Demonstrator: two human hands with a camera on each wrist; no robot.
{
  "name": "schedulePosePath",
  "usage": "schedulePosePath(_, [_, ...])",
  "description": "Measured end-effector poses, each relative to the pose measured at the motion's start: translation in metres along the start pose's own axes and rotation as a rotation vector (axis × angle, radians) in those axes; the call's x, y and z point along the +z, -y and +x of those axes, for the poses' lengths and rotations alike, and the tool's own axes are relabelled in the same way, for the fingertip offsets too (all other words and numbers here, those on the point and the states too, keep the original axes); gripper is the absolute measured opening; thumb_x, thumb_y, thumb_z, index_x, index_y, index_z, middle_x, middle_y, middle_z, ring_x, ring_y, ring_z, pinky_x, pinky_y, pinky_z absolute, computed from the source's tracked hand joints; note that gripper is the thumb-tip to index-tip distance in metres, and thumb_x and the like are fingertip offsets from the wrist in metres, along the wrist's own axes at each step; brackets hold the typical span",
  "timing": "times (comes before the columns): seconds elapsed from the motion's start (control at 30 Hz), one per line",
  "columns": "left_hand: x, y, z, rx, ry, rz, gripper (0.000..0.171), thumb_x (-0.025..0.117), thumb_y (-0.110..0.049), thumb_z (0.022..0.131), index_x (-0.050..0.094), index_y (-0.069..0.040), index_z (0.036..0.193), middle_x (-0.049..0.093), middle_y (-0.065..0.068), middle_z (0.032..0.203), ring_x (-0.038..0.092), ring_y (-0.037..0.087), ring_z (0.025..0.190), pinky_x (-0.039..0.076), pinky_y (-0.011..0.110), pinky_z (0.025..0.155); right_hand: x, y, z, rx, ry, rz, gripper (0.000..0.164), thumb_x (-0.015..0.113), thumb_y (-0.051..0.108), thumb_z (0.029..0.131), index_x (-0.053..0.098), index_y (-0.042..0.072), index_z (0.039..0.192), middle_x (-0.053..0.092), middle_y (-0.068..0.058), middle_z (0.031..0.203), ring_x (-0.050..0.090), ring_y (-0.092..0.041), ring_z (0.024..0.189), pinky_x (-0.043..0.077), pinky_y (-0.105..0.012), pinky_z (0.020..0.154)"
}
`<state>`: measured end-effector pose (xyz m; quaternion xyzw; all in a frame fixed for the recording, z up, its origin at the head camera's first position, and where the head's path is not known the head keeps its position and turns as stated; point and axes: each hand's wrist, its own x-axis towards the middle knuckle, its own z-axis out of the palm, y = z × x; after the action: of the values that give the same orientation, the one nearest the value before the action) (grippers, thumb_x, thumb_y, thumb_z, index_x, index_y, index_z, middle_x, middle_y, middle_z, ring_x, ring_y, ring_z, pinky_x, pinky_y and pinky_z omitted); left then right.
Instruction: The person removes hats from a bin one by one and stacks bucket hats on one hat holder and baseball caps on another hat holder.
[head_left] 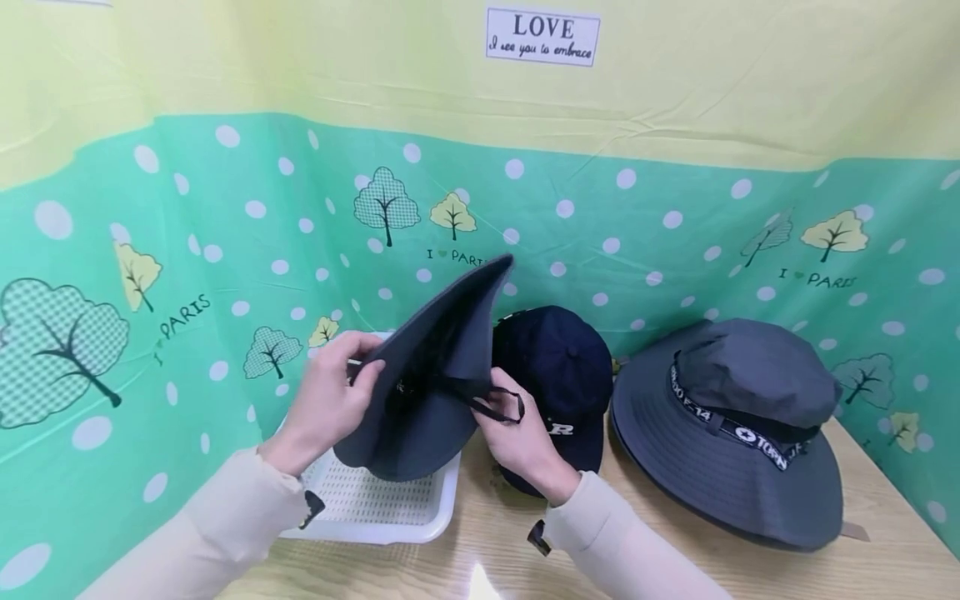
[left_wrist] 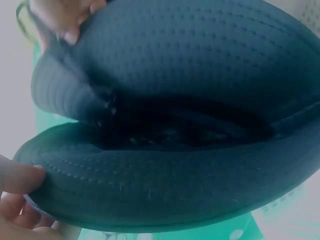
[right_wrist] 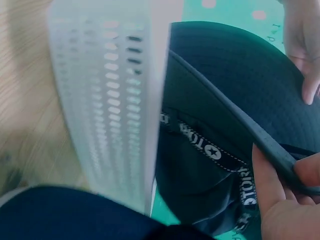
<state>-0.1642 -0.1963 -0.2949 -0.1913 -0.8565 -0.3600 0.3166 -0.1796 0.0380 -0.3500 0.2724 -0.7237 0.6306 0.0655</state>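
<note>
A dark grey wide-brimmed hat (head_left: 427, 383) is held up over a white basket (head_left: 420, 533), its brim folded upward and its underside toward me. My left hand (head_left: 333, 396) pinches the brim on the left, thumb on the inner face. On the right, my right hand (head_left: 517, 433) pinches the opposite brim edge; a black chin strap (head_left: 510, 408) loops over its fingers. Stitched rows line the brim (left_wrist: 200, 50) in the left wrist view. A lettered band (right_wrist: 210, 147) runs round the crown in the right wrist view.
Just right of the basket stands a navy baseball cap (head_left: 555, 358) with a white letter. Farther right, another grey wide-brimmed hat (head_left: 750, 375) sits on the wooden table (head_left: 645, 550). A green and yellow printed cloth (head_left: 622, 200) hangs behind.
</note>
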Motion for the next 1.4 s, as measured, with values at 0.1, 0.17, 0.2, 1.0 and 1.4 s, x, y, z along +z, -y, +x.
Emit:
schedulePosePath(0.1, [-0.007,0.005,0.002,-0.014,-0.051,-0.013,0.019,0.063,0.013,0.082,0.064,0.0,0.096,0.063,0.009,0.091,0.061,0.019,0.082,0.049,0.013,0.068,-0.006,0.01,-0.008,-0.025,0.007,0.005,0.015,0.056,-0.001,0.094,0.059,-0.001,0.108,0.062,-0.018,0.096,0.06,-0.031,0.078,0.046,-0.023,0.068])
schedulePosePath(0.17, [-0.011,0.008,0.003,-0.019,-0.089,-0.008,0.018,0.061,0.014,0.082,0.062,0.002,0.095,0.063,0.011,0.091,0.062,0.022,0.084,0.046,0.008,0.069,-0.01,0.016,-0.013,-0.041,-0.006,-0.056,0.013,0.055,-0.003,0.093,0.06,-0.003,0.105,0.063,-0.017,0.091,0.061,-0.031,0.074,0.048,-0.023,0.066])
schedulePosePath(0.2, [-0.013,0.01,0.004,-0.024,-0.11,-0.006,0.017,0.061,0.014,0.082,0.062,0.003,0.095,0.063,0.013,0.091,0.062,0.024,0.085,0.044,0.006,0.069,-0.011,0.017,-0.015,-0.049,-0.018,-0.093,0.011,0.056,-0.004,0.093,0.06,-0.002,0.102,0.062,-0.015,0.085,0.06,-0.028,0.07,0.047,-0.023,0.064])
schedulePosePath(1.0, [-0.049,0.065,0.006,-0.341,-0.271,0.055,0.018,0.056,0.001,0.09,0.062,0.004,0.106,0.061,0.007,0.09,0.051,0.002,0.073,0.039,0.017,0.065,-0.021,-0.042,-0.045,0.273,-0.06,-0.072,0.02,0.058,0.012,0.095,0.053,0.007,0.076,0.061,-0.015,0.061,0.06,-0.022,0.047,0.053,-0.033,0.048])
schedulePosePath(1.4, [-0.056,0.089,0.005,-0.443,-0.289,0.137,0.018,0.058,-0.001,0.09,0.064,0.003,0.106,0.062,0.014,0.096,0.049,-0.002,0.074,0.038,0.016,0.068,-0.022,-0.058,-0.057,0.309,-0.13,-0.063,0.014,0.058,0.008,0.094,0.057,0.004,0.08,0.059,-0.009,0.053,0.058,-0.02,0.04,0.051,-0.036,0.041])
